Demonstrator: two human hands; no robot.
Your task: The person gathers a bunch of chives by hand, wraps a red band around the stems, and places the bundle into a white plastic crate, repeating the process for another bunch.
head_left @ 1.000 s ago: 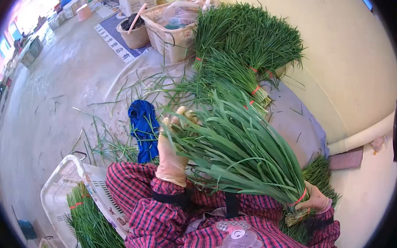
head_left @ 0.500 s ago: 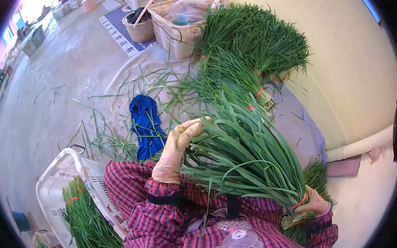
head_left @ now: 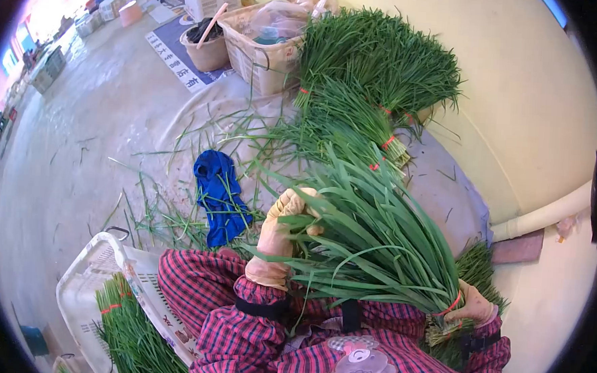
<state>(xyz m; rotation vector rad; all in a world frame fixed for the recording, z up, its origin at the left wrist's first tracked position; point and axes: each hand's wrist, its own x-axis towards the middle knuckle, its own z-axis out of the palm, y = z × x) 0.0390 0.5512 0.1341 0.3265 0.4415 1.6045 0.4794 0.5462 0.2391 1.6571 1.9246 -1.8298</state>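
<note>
A bunch of garlic chives (head_left: 383, 238) lies across my lap, its long flat leaves fanning to the upper left and a red band around its stem end. My right hand (head_left: 473, 305), gloved, grips the bunch at the stems beside the band. At the leaf tips, my gloved left hand (head_left: 290, 216) has its fingers curled over some leaves. Under my right forearm, more chives (head_left: 473, 270) are partly hidden. A white plastic basket (head_left: 123, 251) by my knee contains a banded bunch (head_left: 139, 333).
A heap of banded chive bunches (head_left: 379, 69) rests against the wall. Beyond my knee, a blue cloth (head_left: 218, 196) lies among loose leaves. A crate with plastic bags (head_left: 261, 63) and a bucket (head_left: 208, 50) stand farther back. A pale pipe (head_left: 547, 216) runs along the right.
My left hand has shifted slightly right and down, and its fingers have gone from extended to curled over the leaf tips. The right hand keeps its grip on the stems.
</note>
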